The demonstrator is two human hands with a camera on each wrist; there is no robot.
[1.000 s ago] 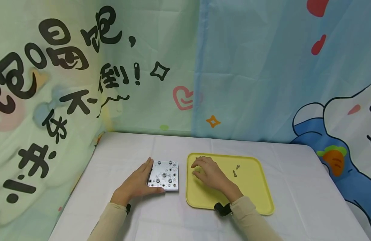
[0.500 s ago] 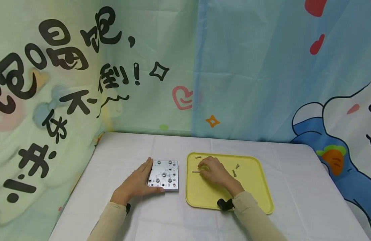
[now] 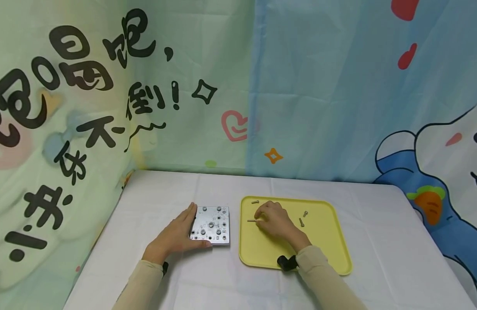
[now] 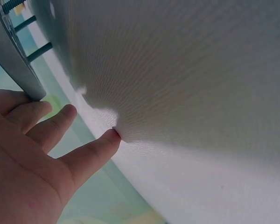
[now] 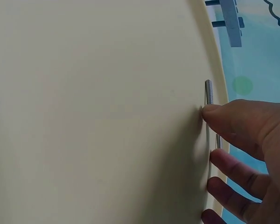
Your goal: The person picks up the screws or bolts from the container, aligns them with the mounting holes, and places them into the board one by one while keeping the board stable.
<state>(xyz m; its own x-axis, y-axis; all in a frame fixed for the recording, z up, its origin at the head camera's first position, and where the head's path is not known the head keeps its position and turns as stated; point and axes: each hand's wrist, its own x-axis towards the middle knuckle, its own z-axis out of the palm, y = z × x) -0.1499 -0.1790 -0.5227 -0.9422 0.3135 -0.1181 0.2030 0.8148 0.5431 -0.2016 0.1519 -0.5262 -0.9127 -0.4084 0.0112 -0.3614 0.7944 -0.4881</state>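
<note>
A square silver metal plate [image 3: 210, 218] with several screw heads on its face lies left of the yellow tray. My left hand [image 3: 176, 234] holds it at the left side, thumb along the front edge and fingers at the back corner. In the left wrist view, threaded screw shanks [image 4: 39, 52] stick out beneath the plate, and one fingertip presses the cloth. My right hand [image 3: 279, 224] is low over the tray's left part, pinching a screw [image 3: 251, 221] whose threaded end points left. The right wrist view has the thumb on this screw [image 5: 208, 91]; its head is hidden.
The yellow tray [image 3: 319, 254] has a low raised rim. One loose screw [image 3: 255, 202] lies near its back left corner. A long screw [image 3: 301, 222] and a shorter one [image 3: 305, 214] lie right of my hand. White cloth [image 3: 207, 280] covers the table; printed curtains [image 3: 319, 107] stand behind.
My right hand has drawn back from over the tray's left edge and pinches a screw there, uncovering the one at the back left. The left hand and the plate have stayed put.
</note>
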